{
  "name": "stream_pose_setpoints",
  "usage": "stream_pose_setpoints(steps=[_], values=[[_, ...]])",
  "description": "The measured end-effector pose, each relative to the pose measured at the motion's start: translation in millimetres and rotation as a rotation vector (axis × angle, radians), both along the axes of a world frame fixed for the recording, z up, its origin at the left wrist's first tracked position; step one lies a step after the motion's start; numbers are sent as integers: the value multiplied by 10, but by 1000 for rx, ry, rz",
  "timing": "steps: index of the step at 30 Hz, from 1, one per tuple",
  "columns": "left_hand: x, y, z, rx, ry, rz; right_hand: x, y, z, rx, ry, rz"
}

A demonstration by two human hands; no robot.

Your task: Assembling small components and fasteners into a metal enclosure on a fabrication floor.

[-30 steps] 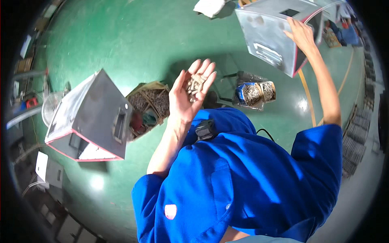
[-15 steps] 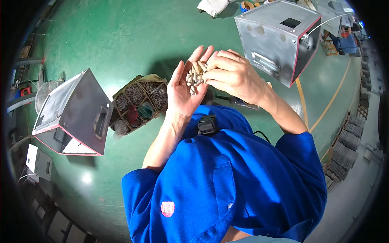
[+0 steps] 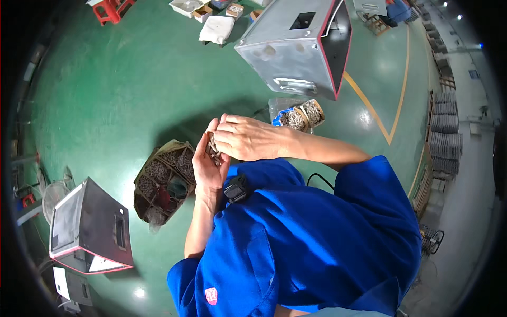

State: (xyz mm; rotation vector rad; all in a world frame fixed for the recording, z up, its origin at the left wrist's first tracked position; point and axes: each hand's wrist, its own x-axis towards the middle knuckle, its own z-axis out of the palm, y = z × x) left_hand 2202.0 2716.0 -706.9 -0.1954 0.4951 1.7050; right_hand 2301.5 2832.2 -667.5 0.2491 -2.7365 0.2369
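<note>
My left hand [image 3: 207,171] is cupped palm up, holding a small heap of short tan and whitish cylindrical plugs [image 3: 212,150]. Over that palm lies my right hand [image 3: 251,138], its fingers bent against the heap; their tips are hidden, so what they pinch does not show. Left of my hands, on the green floor, stands a divided box [image 3: 138,203] whose compartments hold dark small parts, a reddish bag and a greenish one. To the right of my hands are two small open boxes of pale little pieces [image 3: 293,121] beside a clear tray [image 3: 275,104].
A grey metal cabinet with red edging [image 3: 288,50] stands ahead on the right, and a similar cabinet [image 3: 95,227] at the left. Near that one is a round fan [image 3: 54,198]. A red stool [image 3: 110,11] sits far left. Stacked panels [image 3: 444,132] line the right side.
My view has turned, and the small open boxes on the right have come into sight. My right hand has closed over the left palm, covering much of the heap.
</note>
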Motion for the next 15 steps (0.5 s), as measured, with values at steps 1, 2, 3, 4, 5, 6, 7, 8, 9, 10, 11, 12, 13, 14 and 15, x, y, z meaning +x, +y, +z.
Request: stream_pose_setpoints(steps=[1,2,3,4,5,6,7,8,9,10,11,12,13,14,15], values=[[11,8,-31,-48,5,-1,22,18,-37,-72,-55,8],[-31,-23,-105,22,-22,-33,10,7,-38,-22,-50,-5],[-64,-33,-204,93,-50,-66,16,13,-46,30,-46,-18],[-86,-57,-292,129,-32,-92,26,9,-51,-60,-44,-33],[-124,-43,-393,288,-170,-139,50,7,-101,-49,19,-71],[-85,54,-192,99,-55,-130,80,38,-113,-163,-3,-93],[-31,76,17,-85,66,-118,108,13,-137,-279,-21,-118],[-11,114,3,-104,60,-127,125,24,-204,-215,15,-121],[-20,77,-49,-130,55,-125,100,-12,-278,-157,47,-111],[-14,109,-43,-159,80,-130,85,16,-238,-155,36,-93],[-36,132,-37,-197,112,-132,72,38,-203,-163,28,-76],[-69,148,-107,-185,128,-142,68,56,-248,-226,6,-93],[-129,167,-204,-183,148,-136,31,108,-321,-299,-10,-94],[-161,132,-225,-74,93,-179,32,86,-322,-286,-49,-92],[-198,138,-253,34,36,-221,53,87,-320,-222,-33,-114]])
